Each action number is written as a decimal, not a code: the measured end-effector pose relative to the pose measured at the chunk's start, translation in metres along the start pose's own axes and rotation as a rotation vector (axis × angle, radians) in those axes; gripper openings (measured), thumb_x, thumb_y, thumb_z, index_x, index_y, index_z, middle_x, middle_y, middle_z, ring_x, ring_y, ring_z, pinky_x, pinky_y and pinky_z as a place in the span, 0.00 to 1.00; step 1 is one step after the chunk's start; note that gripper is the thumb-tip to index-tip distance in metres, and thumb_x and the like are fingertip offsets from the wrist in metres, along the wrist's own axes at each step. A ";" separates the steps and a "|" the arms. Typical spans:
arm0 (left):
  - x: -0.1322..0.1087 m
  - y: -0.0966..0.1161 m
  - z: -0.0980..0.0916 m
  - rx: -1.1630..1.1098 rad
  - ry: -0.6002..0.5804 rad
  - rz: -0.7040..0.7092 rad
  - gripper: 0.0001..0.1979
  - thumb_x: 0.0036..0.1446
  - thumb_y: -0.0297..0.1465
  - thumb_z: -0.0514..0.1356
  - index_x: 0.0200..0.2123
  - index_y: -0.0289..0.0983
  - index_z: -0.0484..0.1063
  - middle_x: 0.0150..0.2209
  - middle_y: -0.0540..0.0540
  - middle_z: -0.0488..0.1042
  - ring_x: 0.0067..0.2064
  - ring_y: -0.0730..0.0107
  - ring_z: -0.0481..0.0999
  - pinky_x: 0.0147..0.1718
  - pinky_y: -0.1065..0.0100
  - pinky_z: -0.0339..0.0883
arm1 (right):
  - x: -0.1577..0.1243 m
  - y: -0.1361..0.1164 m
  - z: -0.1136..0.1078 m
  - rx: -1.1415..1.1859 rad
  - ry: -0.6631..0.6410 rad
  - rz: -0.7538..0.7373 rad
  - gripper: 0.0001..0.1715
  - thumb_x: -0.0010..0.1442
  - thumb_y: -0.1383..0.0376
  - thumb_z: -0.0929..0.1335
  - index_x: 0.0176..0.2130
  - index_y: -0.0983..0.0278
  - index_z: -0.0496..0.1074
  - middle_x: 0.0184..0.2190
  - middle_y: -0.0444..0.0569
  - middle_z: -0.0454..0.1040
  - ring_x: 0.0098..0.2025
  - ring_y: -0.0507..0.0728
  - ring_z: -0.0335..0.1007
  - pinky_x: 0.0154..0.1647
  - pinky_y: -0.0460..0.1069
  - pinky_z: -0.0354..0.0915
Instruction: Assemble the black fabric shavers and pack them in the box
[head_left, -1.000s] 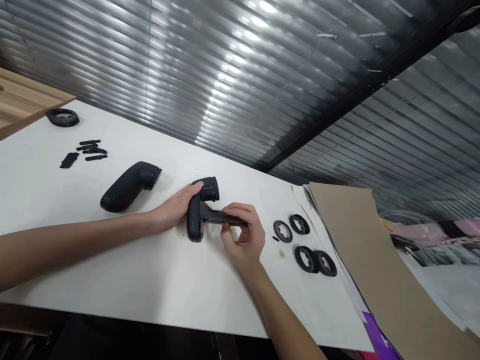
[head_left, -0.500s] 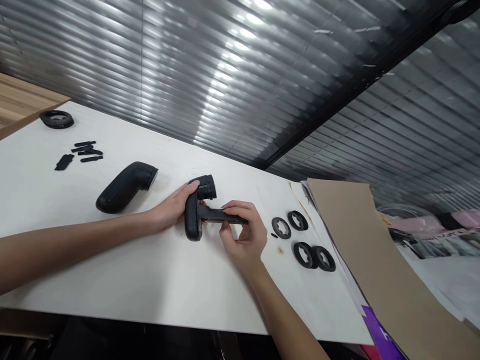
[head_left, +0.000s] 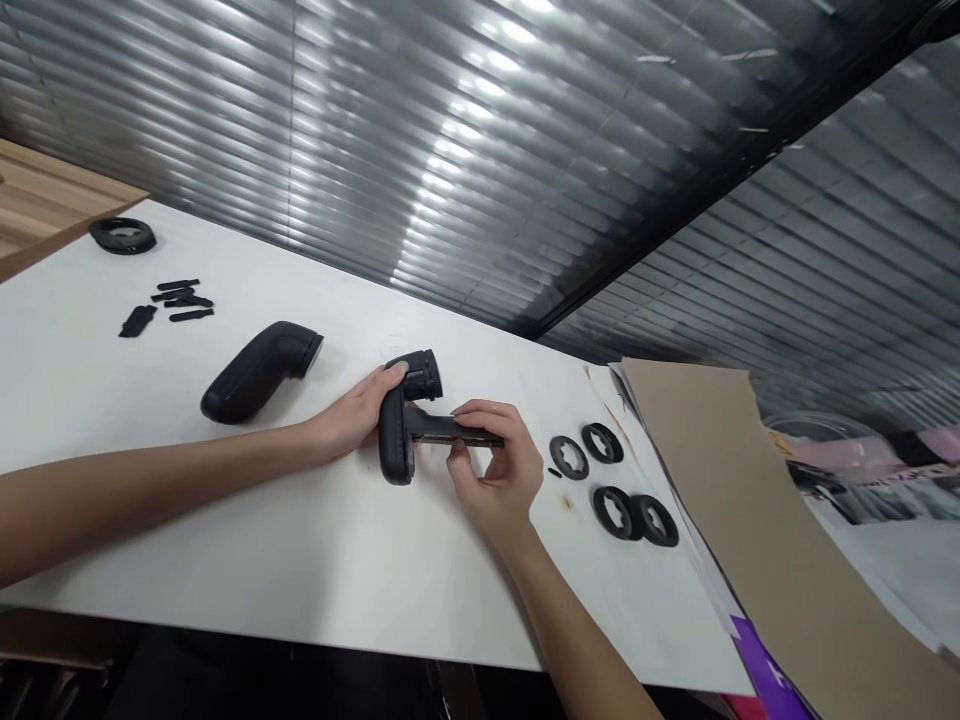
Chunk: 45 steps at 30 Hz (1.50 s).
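Note:
My left hand (head_left: pixel 358 412) is closed around a black angled plastic housing (head_left: pixel 393 440), thumb on the bend below its round ribbed end. Between the thumb and fingers of my right hand (head_left: pixel 501 462) is a flat dark strip-shaped piece (head_left: pixel 442 428). That piece sticks out sideways from the housing, its left end meeting the housing's side; how far it goes in is hidden. A second black angled housing (head_left: pixel 259 375) lies on the white table (head_left: pixel 262 540) to the left of my left hand.
Black rings with notched openings (head_left: pixel 569 457) lie right of my right hand. Small black strips (head_left: pixel 184 298) and another black ring (head_left: pixel 122 236) sit at the far left. A brown cardboard sheet (head_left: pixel 750 500) covers the right side. Corrugated metal wall (head_left: pixel 337 150) borders the table's back.
The whole view has shifted slightly, so things appear a little further right. Both hands keep the same hold on the housing and the strip-shaped piece.

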<state>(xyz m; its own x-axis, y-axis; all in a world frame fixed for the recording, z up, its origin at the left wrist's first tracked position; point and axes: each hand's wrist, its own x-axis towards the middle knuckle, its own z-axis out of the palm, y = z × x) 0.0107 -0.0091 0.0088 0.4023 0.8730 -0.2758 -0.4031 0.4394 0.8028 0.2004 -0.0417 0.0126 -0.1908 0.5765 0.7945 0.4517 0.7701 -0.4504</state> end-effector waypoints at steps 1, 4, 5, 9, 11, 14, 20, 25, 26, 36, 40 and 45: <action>0.000 -0.001 -0.001 0.006 -0.006 0.010 0.24 0.69 0.54 0.60 0.44 0.36 0.68 0.32 0.45 0.79 0.28 0.59 0.81 0.30 0.63 0.75 | 0.000 0.000 0.000 -0.001 0.003 -0.005 0.21 0.58 0.79 0.67 0.47 0.59 0.73 0.42 0.50 0.77 0.40 0.56 0.77 0.31 0.49 0.74; 0.003 -0.004 -0.003 0.021 -0.026 0.043 0.28 0.65 0.57 0.64 0.46 0.36 0.68 0.34 0.44 0.79 0.29 0.57 0.82 0.30 0.61 0.75 | -0.001 0.001 0.000 -0.009 0.010 -0.007 0.20 0.58 0.79 0.67 0.46 0.59 0.73 0.42 0.50 0.77 0.40 0.57 0.77 0.31 0.50 0.74; 0.004 -0.005 -0.004 0.023 -0.027 0.050 0.29 0.64 0.58 0.64 0.46 0.37 0.68 0.34 0.44 0.79 0.29 0.57 0.82 0.30 0.61 0.75 | -0.001 0.002 0.000 -0.011 0.011 -0.003 0.20 0.58 0.79 0.68 0.46 0.59 0.73 0.42 0.50 0.77 0.40 0.57 0.77 0.31 0.50 0.74; 0.005 -0.007 -0.005 0.015 -0.016 0.042 0.29 0.63 0.58 0.65 0.45 0.37 0.69 0.35 0.44 0.80 0.30 0.57 0.82 0.31 0.61 0.75 | -0.002 0.003 0.000 0.004 0.006 0.007 0.21 0.57 0.79 0.68 0.47 0.59 0.74 0.42 0.50 0.77 0.40 0.57 0.78 0.32 0.50 0.75; 0.006 -0.007 -0.005 0.010 -0.014 0.026 0.29 0.63 0.58 0.65 0.45 0.37 0.69 0.35 0.44 0.80 0.30 0.56 0.82 0.31 0.61 0.75 | -0.002 0.003 0.000 0.009 0.002 0.007 0.21 0.57 0.79 0.68 0.47 0.59 0.74 0.42 0.50 0.77 0.40 0.58 0.78 0.33 0.51 0.75; 0.005 -0.006 -0.005 0.002 -0.026 0.011 0.29 0.62 0.58 0.65 0.44 0.37 0.69 0.33 0.44 0.79 0.30 0.56 0.82 0.32 0.61 0.75 | -0.002 0.004 0.000 0.015 0.000 0.009 0.22 0.57 0.79 0.68 0.47 0.59 0.74 0.42 0.50 0.77 0.40 0.58 0.78 0.33 0.52 0.76; 0.005 -0.004 -0.005 -0.033 -0.032 0.006 0.27 0.64 0.56 0.65 0.43 0.37 0.70 0.32 0.45 0.78 0.30 0.58 0.81 0.34 0.61 0.76 | -0.004 0.003 0.002 0.042 -0.018 0.025 0.22 0.58 0.79 0.68 0.48 0.59 0.73 0.43 0.50 0.76 0.41 0.57 0.77 0.32 0.50 0.75; 0.006 -0.005 -0.006 -0.053 -0.042 0.007 0.24 0.66 0.54 0.64 0.43 0.37 0.70 0.33 0.45 0.79 0.30 0.60 0.80 0.33 0.61 0.76 | -0.003 0.001 0.002 0.042 -0.038 0.036 0.22 0.59 0.79 0.67 0.48 0.59 0.72 0.44 0.50 0.76 0.41 0.56 0.77 0.32 0.49 0.75; 0.006 -0.006 -0.006 -0.057 -0.045 0.009 0.24 0.66 0.54 0.64 0.43 0.37 0.70 0.33 0.45 0.79 0.29 0.60 0.80 0.33 0.61 0.76 | -0.003 0.001 0.002 0.035 -0.040 0.036 0.21 0.59 0.79 0.67 0.48 0.59 0.72 0.43 0.50 0.76 0.41 0.57 0.77 0.33 0.50 0.75; 0.003 -0.001 -0.007 0.008 -0.112 -0.032 0.32 0.58 0.60 0.68 0.44 0.36 0.73 0.32 0.43 0.79 0.31 0.57 0.81 0.34 0.60 0.77 | -0.002 0.001 0.001 -0.009 -0.012 0.007 0.22 0.57 0.78 0.67 0.48 0.59 0.72 0.42 0.50 0.76 0.40 0.58 0.77 0.33 0.51 0.76; 0.004 -0.002 -0.006 -0.014 -0.068 -0.057 0.29 0.63 0.57 0.65 0.45 0.36 0.73 0.33 0.43 0.80 0.31 0.58 0.82 0.32 0.63 0.77 | -0.001 0.000 0.001 0.004 0.007 0.008 0.22 0.57 0.79 0.67 0.47 0.59 0.73 0.42 0.49 0.76 0.39 0.57 0.77 0.32 0.50 0.74; 0.006 -0.002 -0.006 -0.014 -0.061 -0.064 0.28 0.64 0.57 0.65 0.46 0.36 0.73 0.33 0.42 0.81 0.30 0.57 0.83 0.30 0.63 0.78 | -0.001 0.000 0.000 0.031 0.030 0.012 0.22 0.56 0.79 0.67 0.47 0.58 0.73 0.42 0.49 0.76 0.40 0.57 0.77 0.32 0.50 0.74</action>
<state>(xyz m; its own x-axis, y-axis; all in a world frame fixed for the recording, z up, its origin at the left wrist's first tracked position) 0.0086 -0.0040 0.0019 0.4771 0.8284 -0.2935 -0.3860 0.4975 0.7768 0.2004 -0.0417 0.0117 -0.1592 0.5776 0.8006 0.4264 0.7717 -0.4719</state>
